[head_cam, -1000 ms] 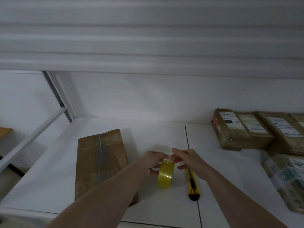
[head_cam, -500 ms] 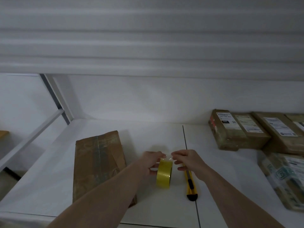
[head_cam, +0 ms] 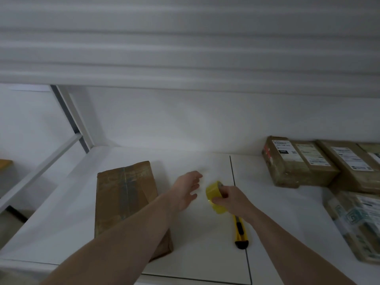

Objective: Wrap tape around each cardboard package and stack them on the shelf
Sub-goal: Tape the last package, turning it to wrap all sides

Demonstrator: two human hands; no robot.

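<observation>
Right hand (head_cam: 232, 199) grips tape (head_cam: 216, 197) just right of package (head_cam: 125, 200) on shelf (head_cam: 67, 214), left hand (head_cam: 188, 190) free, fingers spread; advise pinning package flat before pulling the tape end across.

Two bare forearms reach in from 6 o'clock, the left crossing up from 7 o'clock, the right from 5 o'clock. The left hand (head_cam: 188, 189) is spread, fingers straight and relaxed, pointing toward 1 o'clock, gripping nothing. The right hand (head_cam: 231, 199), just beside it at 3 o'clock, has its fingers and thumb curled around a roll of yellow tape (head_cam: 214, 197).
</observation>
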